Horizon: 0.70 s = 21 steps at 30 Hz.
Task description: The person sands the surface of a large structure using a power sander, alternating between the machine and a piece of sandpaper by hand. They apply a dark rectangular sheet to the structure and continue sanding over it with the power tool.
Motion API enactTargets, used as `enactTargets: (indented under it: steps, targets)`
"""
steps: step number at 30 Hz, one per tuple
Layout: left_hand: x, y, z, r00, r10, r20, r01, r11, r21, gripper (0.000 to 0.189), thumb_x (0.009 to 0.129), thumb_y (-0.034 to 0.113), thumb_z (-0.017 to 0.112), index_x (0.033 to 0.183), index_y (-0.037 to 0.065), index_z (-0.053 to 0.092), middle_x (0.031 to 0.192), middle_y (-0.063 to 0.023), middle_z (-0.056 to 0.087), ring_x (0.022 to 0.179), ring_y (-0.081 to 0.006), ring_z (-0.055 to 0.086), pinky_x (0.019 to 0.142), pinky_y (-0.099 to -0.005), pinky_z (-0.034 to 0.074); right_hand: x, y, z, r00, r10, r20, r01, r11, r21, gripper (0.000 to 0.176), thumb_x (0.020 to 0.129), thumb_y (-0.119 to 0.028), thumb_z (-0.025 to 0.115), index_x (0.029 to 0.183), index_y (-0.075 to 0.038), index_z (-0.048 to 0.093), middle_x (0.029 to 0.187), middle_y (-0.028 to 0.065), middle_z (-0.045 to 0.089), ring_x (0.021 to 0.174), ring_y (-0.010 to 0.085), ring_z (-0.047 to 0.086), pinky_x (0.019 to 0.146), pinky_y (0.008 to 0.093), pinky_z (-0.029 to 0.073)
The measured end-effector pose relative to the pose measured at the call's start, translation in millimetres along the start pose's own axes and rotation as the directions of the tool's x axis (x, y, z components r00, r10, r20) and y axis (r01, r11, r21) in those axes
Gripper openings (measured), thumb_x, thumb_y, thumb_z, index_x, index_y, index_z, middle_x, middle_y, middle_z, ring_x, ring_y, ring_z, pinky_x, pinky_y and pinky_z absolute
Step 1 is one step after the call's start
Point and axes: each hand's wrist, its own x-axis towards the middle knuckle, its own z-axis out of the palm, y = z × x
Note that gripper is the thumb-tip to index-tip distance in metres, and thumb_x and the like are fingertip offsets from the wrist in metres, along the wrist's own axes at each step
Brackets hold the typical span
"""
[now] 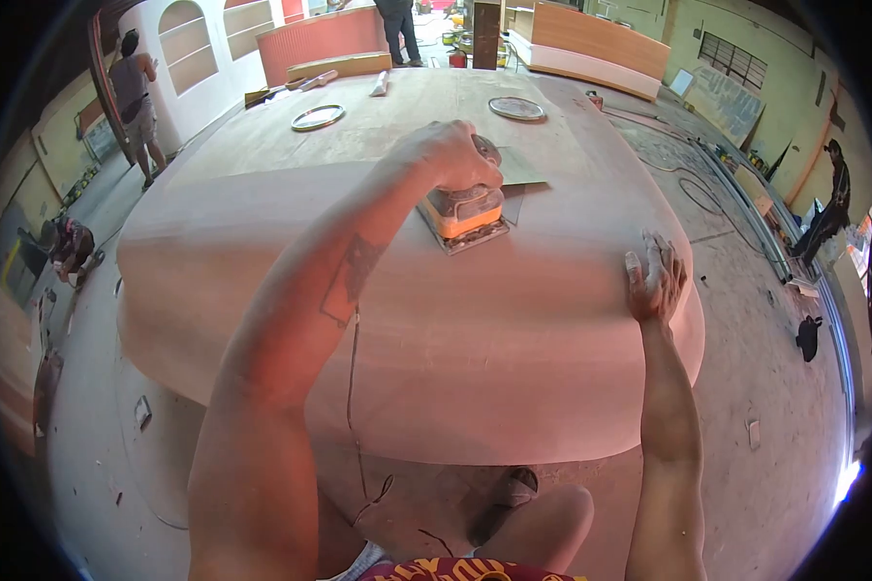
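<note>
My left hand (pixel 451 155) is wrapped round the top of an orange and black electric sander (pixel 465 211). The sander's square pad rests on the curved edge of a large, pale, dusty rounded panel (pixel 426 349). My right hand (pixel 657 276) lies on the panel's right side, palm down, fingers spread, whitened with dust. Just behind the sander lies a thin flat sheet (pixel 523 167), partly hidden by my left hand. A dark cord (pixel 352 397) hangs down the panel's front below my left arm.
Two round metal lids (pixel 318 118) (pixel 517 108), a tube (pixel 380 85) and a wooden-handled tool (pixel 318 80) lie on the panel's far part. People (pixel 138 97) (pixel 71 250) (pixel 399 29) (pixel 828 208) are around. Hoses (pixel 698 194) and long metal profiles (pixel 746 203) lie on the floor at right.
</note>
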Motion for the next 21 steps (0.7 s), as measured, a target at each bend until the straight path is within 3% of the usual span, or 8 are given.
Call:
enactTargets:
  steps: [3, 6, 8, 12, 15, 17, 19, 21]
  targets:
    - [13.0, -29.3, -3.0, 0.999, -0.019, -0.05, 0.024, 0.995, 0.1, 0.092, 0.069, 0.054, 0.08, 0.144, 0.004, 0.06, 0.138, -0.0223, 0.067, 0.126, -0.037, 0.066, 0.105, -0.0431, 0.054, 0.0, 2.6, 2.1, 1.0, -0.018, -0.006, 0.018, 1.0, -0.003, 0.061, 0.099, -0.049, 0.055, 0.147, -0.012, 0.06, 0.15, 0.012, 0.057, 0.144, 0.0376, 0.046, 0.121, 0.0497, 0.028]
    - [16.5, -75.5, -22.6, 0.994, -0.105, -0.004, 0.105, 0.993, 0.052, 0.088, 0.069, 0.054, 0.08, 0.138, 0.001, 0.064, 0.135, -0.0236, 0.068, 0.12, -0.0369, 0.069, 0.099, -0.0434, 0.056, 0.7, 2.6, 2.5, 0.999, -0.033, -0.007, 0.033, 0.999, 0.002, 0.061, 0.099, -0.048, 0.055, 0.147, -0.012, 0.06, 0.15, 0.0127, 0.058, 0.143, 0.038, 0.046, 0.121, 0.0498, 0.028]
    - [6.2, -102.7, -39.7, 0.985, -0.173, -0.029, 0.173, 0.985, -0.002, 0.088, 0.068, 0.043, 0.083, 0.14, -0.003, 0.061, 0.127, -0.0253, 0.069, 0.114, -0.0325, 0.069, 0.096, -0.04, 0.054, 0.2, 3.5, 3.3, 0.999, -0.035, 0.002, 0.035, 0.999, -0.011, 0.061, 0.1, -0.048, 0.054, 0.148, -0.011, 0.059, 0.15, 0.0131, 0.057, 0.144, 0.0378, 0.045, 0.121, 0.0498, 0.028]
    - [-8.2, -179.0, -62.9, 0.967, -0.239, -0.082, 0.239, 0.971, -0.015, 0.069, 0.07, 0.042, 0.081, 0.125, 0.001, 0.069, 0.108, -0.0178, 0.073, 0.098, -0.0258, 0.069, 0.086, -0.0381, 0.054, 0.9, 7.0, 8.4, 0.999, 0.01, 0.036, -0.011, 1.0, 0.01, 0.067, 0.097, -0.052, 0.058, 0.15, -0.012, 0.057, 0.15, 0.0128, 0.057, 0.145, 0.0367, 0.043, 0.122, 0.053, 0.026]
    - [-41.8, -202.3, -86.1, 0.94, -0.32, -0.12, 0.314, 0.947, -0.064, 0.062, 0.07, 0.041, 0.08, 0.116, 0.001, 0.07, 0.104, -0.0172, 0.073, 0.096, -0.0259, 0.069, 0.085, -0.0383, 0.054, 12.5, -34.1, 1.7, 0.959, 0.116, 0.259, -0.095, 0.991, -0.092, 0.078, 0.092, -0.06, 0.065, 0.153, -0.013, 0.052, 0.156, 0.011, 0.051, 0.148, 0.0372, 0.04, 0.124, 0.0587, 0.02]
    - [-49.7, -223.8, -96.6, 0.928, -0.345, -0.138, 0.345, 0.938, -0.025, 0.061, 0.069, 0.04, 0.08, 0.114, 0.0, 0.069, 0.103, -0.018, 0.073, 0.096, -0.0269, 0.069, 0.085, -0.0391, 0.054, 25.0, -93.5, -11.1, 0.935, -0.116, 0.334, 0.063, 0.984, 0.165, 0.082, 0.088, -0.061, 0.069, 0.154, -0.017, 0.049, 0.163, 0.013, 0.042, 0.153, 0.0356, 0.033, 0.123, 0.0615, 0.017]
    - [-57.1, -241.8, -104.3, 0.917, -0.364, -0.164, 0.369, 0.93, -0.001, 0.06, 0.069, 0.039, 0.08, 0.113, -0.001, 0.069, 0.103, -0.0187, 0.072, 0.095, -0.028, 0.069, 0.084, -0.0398, 0.053, 48.1, -142.9, -10.8, 0.877, -0.319, 0.359, 0.193, 0.919, 0.343, 0.083, 0.09, -0.069, 0.064, 0.157, -0.024, 0.047, 0.167, 0.0143, 0.036, 0.156, 0.0358, 0.03, 0.125, 0.0597, 0.014]
    - [-64.4, -260.0, -109.9, 0.902, -0.381, -0.203, 0.39, 0.921, 0.005, 0.06, 0.069, 0.038, 0.08, 0.112, -0.002, 0.068, 0.102, -0.0192, 0.071, 0.094, -0.029, 0.069, 0.083, -0.0404, 0.053, 77.1, -168.8, 16.1, 0.776, -0.368, 0.512, 0.252, 0.925, 0.283, 0.083, 0.092, -0.073, 0.058, 0.16, -0.028, 0.044, 0.17, 0.0141, 0.033, 0.157, 0.0358, 0.028, 0.126, 0.0601, 0.013]
